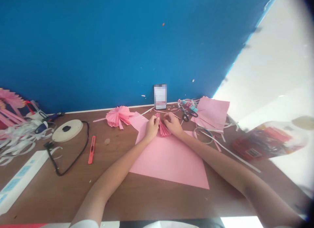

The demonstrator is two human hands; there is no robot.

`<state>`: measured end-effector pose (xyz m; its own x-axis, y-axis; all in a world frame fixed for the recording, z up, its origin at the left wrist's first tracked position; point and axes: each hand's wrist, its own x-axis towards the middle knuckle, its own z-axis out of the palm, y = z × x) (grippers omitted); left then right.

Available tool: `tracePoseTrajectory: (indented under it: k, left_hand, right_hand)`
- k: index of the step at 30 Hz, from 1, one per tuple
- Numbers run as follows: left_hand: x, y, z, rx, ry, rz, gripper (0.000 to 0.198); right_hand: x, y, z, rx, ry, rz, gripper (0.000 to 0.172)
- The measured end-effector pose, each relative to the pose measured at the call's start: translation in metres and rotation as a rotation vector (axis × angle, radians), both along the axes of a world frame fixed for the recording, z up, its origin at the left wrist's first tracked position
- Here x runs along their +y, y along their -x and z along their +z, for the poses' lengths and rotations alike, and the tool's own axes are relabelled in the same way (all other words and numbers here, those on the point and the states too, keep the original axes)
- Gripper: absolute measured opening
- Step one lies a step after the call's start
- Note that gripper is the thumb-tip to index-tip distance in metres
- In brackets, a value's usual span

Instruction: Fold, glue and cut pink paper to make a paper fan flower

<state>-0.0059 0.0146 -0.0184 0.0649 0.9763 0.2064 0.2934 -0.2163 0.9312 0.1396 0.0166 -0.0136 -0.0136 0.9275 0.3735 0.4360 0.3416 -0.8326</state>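
Observation:
Between my hands is a pink pleated paper fan [164,129], pinched near its middle and spreading toward me at its lower end. My left hand [152,125] closes on its left side with bent fingers. From the right, my right hand [172,123] has its fingers curled against the fan's other side. Beneath both wrists lies a large flat sheet of pink paper [169,162]. A finished-looking pink paper rosette [118,117] rests to the left of my hands, with a strip hanging from it. Just beyond my hands a phone [160,97] leans upright on the blue wall.
A red utility knife [91,150], a cable with a white round reel [67,131] and a white power strip [23,179] lie left. Black-handled scissors [190,114], pink sheets [214,113], a tape ring [203,136] and a plastic bag [267,139] are right. White paper strips [21,136] pile far left.

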Motion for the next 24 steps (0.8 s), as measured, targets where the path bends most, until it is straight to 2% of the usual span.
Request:
tracePoseTrajectory:
  k: [2, 5, 11, 15, 18, 24]
  left_hand:
    - [-0.002, 0.0, 0.0, 0.03, -0.026, -0.008, 0.022]
    - [-0.003, 0.0, 0.0, 0.11, -0.11, 0.048, 0.015]
    - [-0.005, 0.0, 0.002, 0.147, -0.127, 0.05, 0.014]
    - [-0.007, 0.001, 0.006, 0.097, -0.103, 0.05, 0.014]
    - [-0.011, -0.001, 0.01, 0.122, -0.136, 0.046, 0.015]
    - [-0.019, -0.006, 0.018, 0.141, -0.181, 0.044, 0.013]
  right_hand:
    - [-0.003, 0.0, 0.002, -0.081, -0.03, -0.079, 0.016]
    - [-0.01, 0.002, 0.005, -0.216, -0.007, -0.118, 0.015]
    - [-0.017, 0.007, 0.01, -0.458, 0.145, -0.118, 0.037]
    - [-0.014, 0.01, 0.013, -0.414, 0.216, -0.153, 0.048]
    - [-0.01, 0.012, 0.015, -0.355, 0.231, -0.203, 0.051]
    - [0.003, 0.007, 0.014, -0.222, 0.194, -0.125, 0.04]
